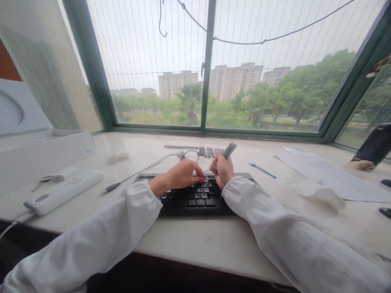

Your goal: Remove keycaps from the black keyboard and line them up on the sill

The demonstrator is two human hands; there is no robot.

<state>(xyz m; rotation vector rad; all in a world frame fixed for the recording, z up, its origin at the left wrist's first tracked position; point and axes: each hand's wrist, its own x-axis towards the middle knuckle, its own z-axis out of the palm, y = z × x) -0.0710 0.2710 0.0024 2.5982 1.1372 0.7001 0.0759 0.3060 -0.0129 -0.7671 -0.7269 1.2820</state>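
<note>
In the head view, a black keyboard is seen lying on a pale stone windowsill, close to its near edge and about midway along it. The left hand is laid palm down over the upper rows of keys, its fingers bent and their tips pressed to the keys near the keyboard's far edge. The right hand is held just beside it, above the keyboard's far right part, closed around a grey pen-like tool whose free end is pointed up and away towards the window. What the tool's lower end touches cannot be told, as it is hidden by the fingers. Both arms are covered by white sleeves.

A thin cable is run from behind the hands to the left, ending in a dark plug on the sill. Behind the keyboard, near the window frame, a second flat keyboard or strip of keys is laid. A white remote-like device is placed towards the left end, beside an open white box. To the right, a blue pen, a crumpled tissue and a sheet of paper are spread out.
</note>
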